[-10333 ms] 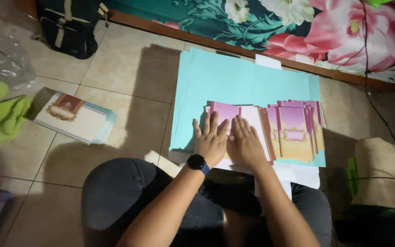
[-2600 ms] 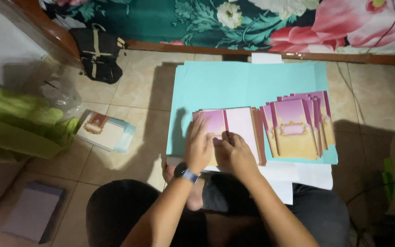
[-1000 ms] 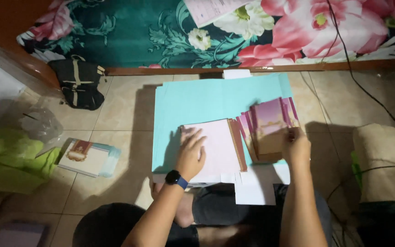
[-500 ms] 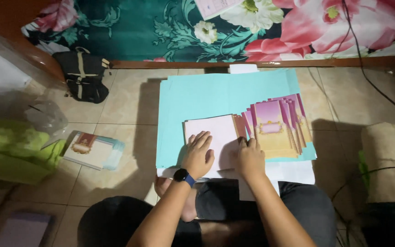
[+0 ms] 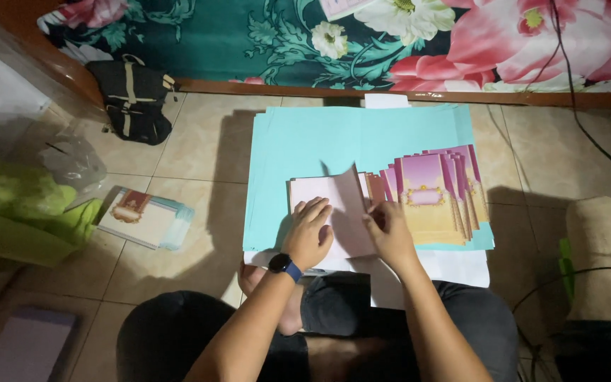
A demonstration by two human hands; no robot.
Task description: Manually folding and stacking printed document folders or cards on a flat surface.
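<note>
A pale pink card (image 5: 341, 205) lies on large turquoise sheets (image 5: 298, 145) spread on the tiled floor. My left hand (image 5: 309, 233), a dark watch on its wrist, presses flat on the card's left half. My right hand (image 5: 390, 237) pinches the card's right flap, which stands lifted and partly folded over. Just right of it, a fanned stack of purple and yellow cards (image 5: 436, 194) rests on the turquoise sheets.
White paper (image 5: 454, 269) sticks out under the turquoise sheets near my knees. A stack of cards with a framed design (image 5: 143, 216) lies on the floor at left, beside green cloth (image 5: 15, 219) and a clear plastic bag (image 5: 72, 163). A black bag (image 5: 132, 99) sits by the flowered fabric.
Half a second ago both hands lay flat on the pink card. Now my right hand has raised its right flap, folding it leftward. A second ago that hand was at the purple stack.
</note>
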